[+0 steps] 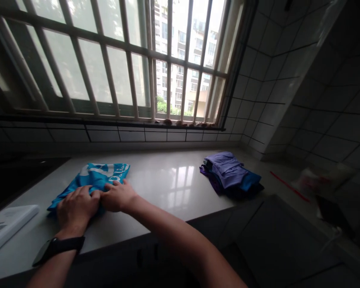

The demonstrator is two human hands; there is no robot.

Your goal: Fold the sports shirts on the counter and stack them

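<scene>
A bright blue garment with white printing (97, 178) lies bunched and folded on the counter at left. Both hands are on its near side, close together. My left hand (78, 206), below a dark watch strap, has its fingers curled over the cloth. Beside it, my right hand (117, 196) reaches across from the right, its bent fingers gripping the same garment. The fingertips are partly hidden in the fabric. Further right sits a stack of folded clothes (226, 170), lavender on top, with blue and dark purple pieces beneath.
The pale counter (162, 188) runs below a barred window (150, 52). A white flat box (12, 224) lies at its left edge, near a dark recessed area (24, 176). On the shadowed right side are a red strip (289, 186) and a blurred plastic bag (309, 182).
</scene>
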